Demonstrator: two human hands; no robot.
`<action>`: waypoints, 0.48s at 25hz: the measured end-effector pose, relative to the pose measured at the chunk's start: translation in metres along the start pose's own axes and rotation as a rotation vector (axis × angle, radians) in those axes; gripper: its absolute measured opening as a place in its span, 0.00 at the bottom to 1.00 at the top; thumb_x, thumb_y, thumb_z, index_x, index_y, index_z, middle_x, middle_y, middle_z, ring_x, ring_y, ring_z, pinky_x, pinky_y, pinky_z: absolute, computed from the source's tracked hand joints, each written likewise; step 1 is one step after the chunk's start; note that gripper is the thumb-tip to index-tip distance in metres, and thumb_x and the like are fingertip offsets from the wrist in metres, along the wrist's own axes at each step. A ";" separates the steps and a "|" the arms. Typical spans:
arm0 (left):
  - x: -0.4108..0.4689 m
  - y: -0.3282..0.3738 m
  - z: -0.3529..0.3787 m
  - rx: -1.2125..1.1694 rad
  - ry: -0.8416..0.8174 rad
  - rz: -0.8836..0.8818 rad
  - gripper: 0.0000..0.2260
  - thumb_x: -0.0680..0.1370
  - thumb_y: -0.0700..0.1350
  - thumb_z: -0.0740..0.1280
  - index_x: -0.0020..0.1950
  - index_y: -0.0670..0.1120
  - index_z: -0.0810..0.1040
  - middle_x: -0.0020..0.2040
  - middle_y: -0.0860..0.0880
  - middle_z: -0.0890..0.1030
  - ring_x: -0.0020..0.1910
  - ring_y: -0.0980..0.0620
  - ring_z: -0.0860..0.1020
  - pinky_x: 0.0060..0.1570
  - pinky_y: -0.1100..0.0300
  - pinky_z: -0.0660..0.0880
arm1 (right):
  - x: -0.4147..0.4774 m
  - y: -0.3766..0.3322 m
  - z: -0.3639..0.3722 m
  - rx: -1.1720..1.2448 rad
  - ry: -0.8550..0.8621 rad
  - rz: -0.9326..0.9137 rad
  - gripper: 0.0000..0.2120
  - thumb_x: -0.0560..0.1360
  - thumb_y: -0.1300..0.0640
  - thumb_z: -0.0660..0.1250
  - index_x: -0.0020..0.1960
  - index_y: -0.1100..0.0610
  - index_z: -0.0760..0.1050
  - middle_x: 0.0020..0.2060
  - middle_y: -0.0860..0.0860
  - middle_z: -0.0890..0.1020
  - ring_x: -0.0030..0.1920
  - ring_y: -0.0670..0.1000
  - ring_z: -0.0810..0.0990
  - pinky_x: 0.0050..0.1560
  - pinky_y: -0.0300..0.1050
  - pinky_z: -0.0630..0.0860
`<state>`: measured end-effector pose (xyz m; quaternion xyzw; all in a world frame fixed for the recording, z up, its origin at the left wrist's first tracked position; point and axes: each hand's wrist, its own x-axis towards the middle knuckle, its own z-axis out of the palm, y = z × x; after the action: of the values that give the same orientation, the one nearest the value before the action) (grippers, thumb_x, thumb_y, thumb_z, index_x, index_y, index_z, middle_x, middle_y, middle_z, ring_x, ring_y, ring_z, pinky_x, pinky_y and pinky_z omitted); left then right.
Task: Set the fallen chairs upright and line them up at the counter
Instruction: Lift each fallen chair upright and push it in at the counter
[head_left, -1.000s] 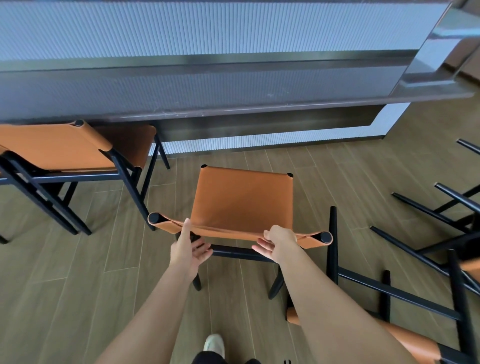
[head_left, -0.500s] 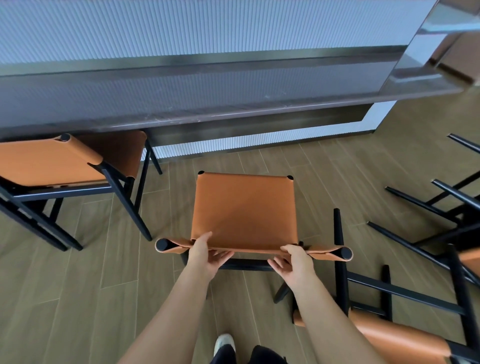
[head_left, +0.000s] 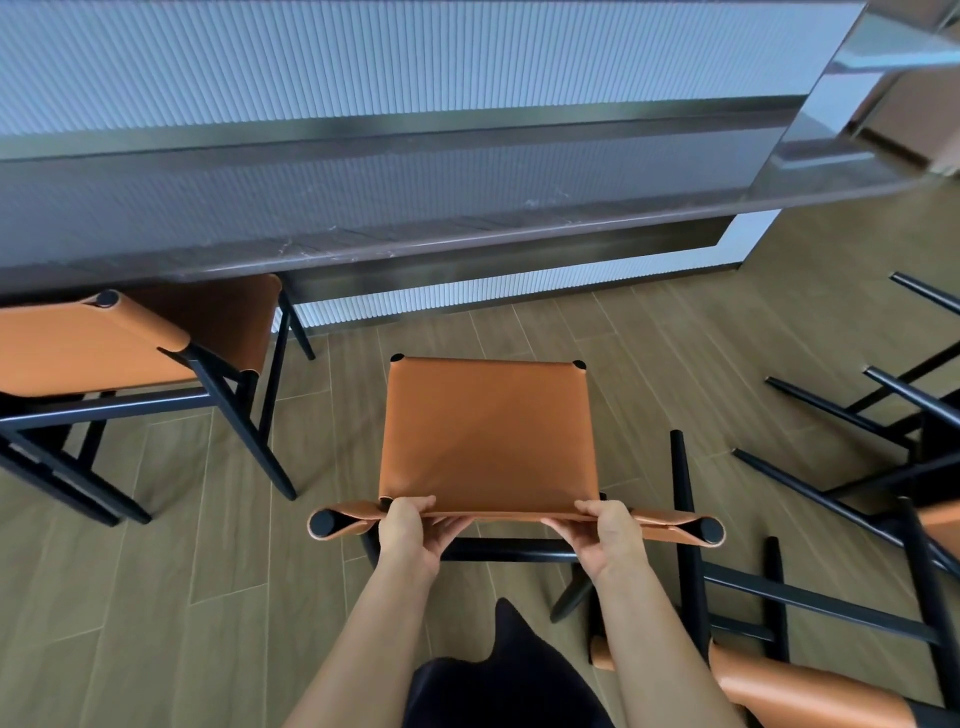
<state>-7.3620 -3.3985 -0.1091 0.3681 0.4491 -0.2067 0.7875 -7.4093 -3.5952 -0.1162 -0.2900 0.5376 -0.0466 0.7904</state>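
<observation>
An upright chair (head_left: 485, 431) with an orange leather seat and black frame stands in front of me, facing the counter (head_left: 467, 228). My left hand (head_left: 415, 535) grips the top edge of its orange backrest left of centre, and my right hand (head_left: 605, 535) grips the same edge right of centre. Another upright orange chair (head_left: 130, 343) is tucked against the counter at the left. A fallen chair (head_left: 779, 649) lies on the floor at the lower right with its black legs up. Further right, a second fallen chair (head_left: 893, 447) shows only black legs.
Wooden plank floor (head_left: 156, 597) lies open to my lower left. The counter's ribbed white base (head_left: 493, 293) runs behind the chairs and ends at a corner at the right. My dark-clothed leg (head_left: 498, 670) shows at the bottom.
Both hands have closed more firmly over the backrest's top edge. The chair sits lower and nearer in view, its backrest tipped back toward me, while the counter looms larger.
</observation>
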 end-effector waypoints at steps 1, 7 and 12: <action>0.000 0.003 0.005 0.000 -0.004 0.008 0.15 0.77 0.30 0.59 0.63 0.35 0.70 0.49 0.35 0.78 0.44 0.35 0.79 0.37 0.43 0.79 | 0.000 -0.004 0.005 -0.003 -0.015 -0.005 0.16 0.74 0.77 0.57 0.60 0.67 0.69 0.59 0.66 0.74 0.57 0.69 0.75 0.55 0.68 0.76; 0.002 0.038 0.049 0.026 -0.054 0.063 0.09 0.75 0.29 0.59 0.53 0.35 0.71 0.49 0.36 0.78 0.44 0.36 0.79 0.37 0.46 0.79 | 0.005 -0.039 0.047 -0.004 -0.083 -0.054 0.09 0.73 0.78 0.56 0.45 0.67 0.69 0.49 0.68 0.75 0.54 0.71 0.76 0.53 0.66 0.77; 0.005 0.075 0.090 0.046 -0.084 0.046 0.07 0.75 0.28 0.61 0.50 0.36 0.71 0.48 0.36 0.78 0.46 0.35 0.79 0.41 0.43 0.80 | 0.011 -0.068 0.088 0.002 -0.117 -0.097 0.09 0.72 0.78 0.56 0.43 0.66 0.70 0.42 0.66 0.77 0.42 0.66 0.79 0.47 0.66 0.80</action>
<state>-7.2604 -3.4195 -0.0550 0.3873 0.4023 -0.2137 0.8015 -7.3113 -3.6199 -0.0677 -0.3173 0.4758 -0.0683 0.8175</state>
